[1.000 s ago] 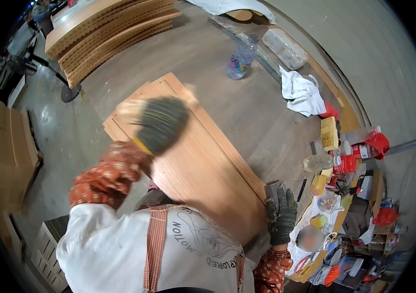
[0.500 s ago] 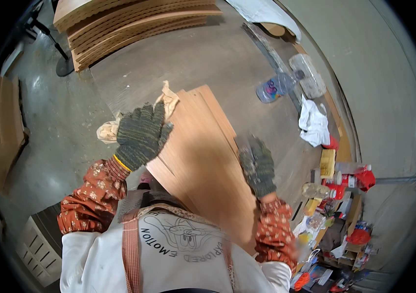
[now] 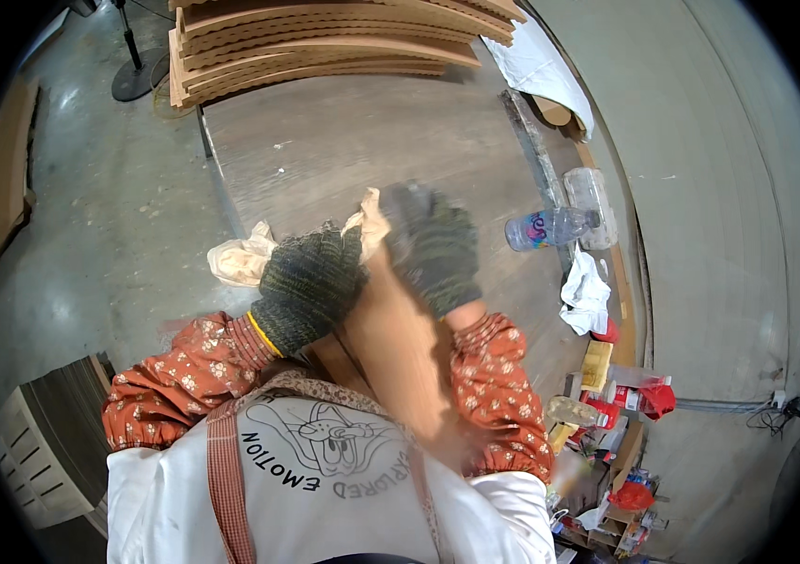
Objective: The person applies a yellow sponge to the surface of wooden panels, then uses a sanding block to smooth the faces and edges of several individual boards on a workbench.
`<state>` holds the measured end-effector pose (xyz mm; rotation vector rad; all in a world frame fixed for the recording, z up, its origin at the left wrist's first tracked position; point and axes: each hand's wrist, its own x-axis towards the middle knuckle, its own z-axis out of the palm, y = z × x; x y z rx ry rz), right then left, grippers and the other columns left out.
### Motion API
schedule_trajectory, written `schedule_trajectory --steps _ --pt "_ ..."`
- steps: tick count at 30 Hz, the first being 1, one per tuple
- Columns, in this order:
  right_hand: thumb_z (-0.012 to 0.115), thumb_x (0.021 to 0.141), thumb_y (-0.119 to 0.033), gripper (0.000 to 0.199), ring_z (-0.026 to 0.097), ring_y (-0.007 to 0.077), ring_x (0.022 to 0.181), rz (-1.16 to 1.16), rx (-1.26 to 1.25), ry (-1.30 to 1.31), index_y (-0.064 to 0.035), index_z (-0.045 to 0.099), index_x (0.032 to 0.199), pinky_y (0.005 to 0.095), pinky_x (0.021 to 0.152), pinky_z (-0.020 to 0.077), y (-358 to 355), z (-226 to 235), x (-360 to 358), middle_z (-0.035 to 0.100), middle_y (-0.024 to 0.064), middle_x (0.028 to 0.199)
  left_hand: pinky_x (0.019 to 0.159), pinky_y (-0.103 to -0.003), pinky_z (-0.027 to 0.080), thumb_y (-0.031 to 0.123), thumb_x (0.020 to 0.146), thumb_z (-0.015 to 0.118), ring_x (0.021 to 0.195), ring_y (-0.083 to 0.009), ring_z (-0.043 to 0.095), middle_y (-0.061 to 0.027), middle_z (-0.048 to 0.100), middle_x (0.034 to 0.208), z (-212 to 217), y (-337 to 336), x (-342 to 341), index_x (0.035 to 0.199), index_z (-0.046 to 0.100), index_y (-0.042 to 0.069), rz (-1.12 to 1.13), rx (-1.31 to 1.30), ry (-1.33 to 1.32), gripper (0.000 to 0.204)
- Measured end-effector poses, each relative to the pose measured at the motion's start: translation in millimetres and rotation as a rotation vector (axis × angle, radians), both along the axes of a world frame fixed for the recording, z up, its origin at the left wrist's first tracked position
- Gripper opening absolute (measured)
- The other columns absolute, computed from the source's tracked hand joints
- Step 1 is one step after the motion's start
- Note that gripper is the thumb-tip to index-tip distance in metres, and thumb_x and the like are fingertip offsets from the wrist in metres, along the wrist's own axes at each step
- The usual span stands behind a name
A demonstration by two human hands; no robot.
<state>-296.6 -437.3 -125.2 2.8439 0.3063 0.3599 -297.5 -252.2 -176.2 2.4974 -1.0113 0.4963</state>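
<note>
Printed upside down from this viewpoint across the chest of the white shirt (image 3: 170,498): bold dark capitals, clear enough to read, curving around a line-drawn cartoon figure (image 3: 339,446). Wrapped around the clear plastic bottle (image 3: 571,226), near the right edge of the bench (image 3: 353,132): a label (image 3: 539,229) with blue and pink stylised lettering, too small to make out. Readable nowhere else on the bench.

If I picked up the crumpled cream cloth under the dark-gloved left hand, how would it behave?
The cream cloth would probably droop: its ends bunch loosely either side of the left hand. It looks thin, so likely light; its soft creases suggest it won't break.
</note>
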Motion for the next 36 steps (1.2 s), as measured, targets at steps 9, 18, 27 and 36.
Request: schedule_trajectory --steps 9,18,27,36 --pt "0.045 0.092 -0.040 0.050 0.044 0.0383 0.119 -0.320 0.092 -0.123 -0.0139 0.044 0.135 0.0532 0.098 0.0319 -45 -7 -33 0.043 0.0211 0.134 0.079 -0.047 0.046 0.029 0.084 0.055 0.092 -0.0345 0.058 -0.0239 0.057 0.108 -39 -6 6 0.121 0.051 -0.004 0.046 -0.013 -0.406 0.050" --pt "0.052 0.088 -0.037 0.049 0.042 0.0440 0.119 -0.261 -0.030 -0.072 -0.0172 0.047 0.132 0.0541 0.097 0.0321 -33 -2 -64 0.041 0.0277 0.134 0.078 -0.047 0.046 0.029 0.084 0.056 0.093 -0.0348 0.058 -0.0230 0.057 0.109 -13 -6 6 0.120 0.052 -0.003 -0.014 -0.123 0.072 0.049" --pt "0.051 0.089 -0.036 0.050 0.037 0.0444 0.123 -0.154 -0.042 -0.155 -0.0149 0.044 0.133 0.0543 0.100 0.0277 -40 -16 -43 0.036 0.0287 0.136 0.075 -0.046 0.046 0.030 0.082 0.057 0.089 -0.0330 0.059 -0.0214 0.058 0.107 -8 -7 6 0.117 0.054 -0.002 0.034 -0.042 0.003 0.047" --pt "0.051 0.089 -0.036 0.045 0.039 0.0434 0.122 -0.313 0.090 -0.114 -0.0163 0.049 0.129 0.0533 0.098 0.0309 -27 -8 -33 0.039 0.0194 0.140 0.074 -0.045 0.047 0.030 0.082 0.058 0.087 -0.0319 0.060 -0.0214 0.059 0.108 0 -3 6 0.117 0.054 -0.001 -0.003 0.044 0.050 0.048"
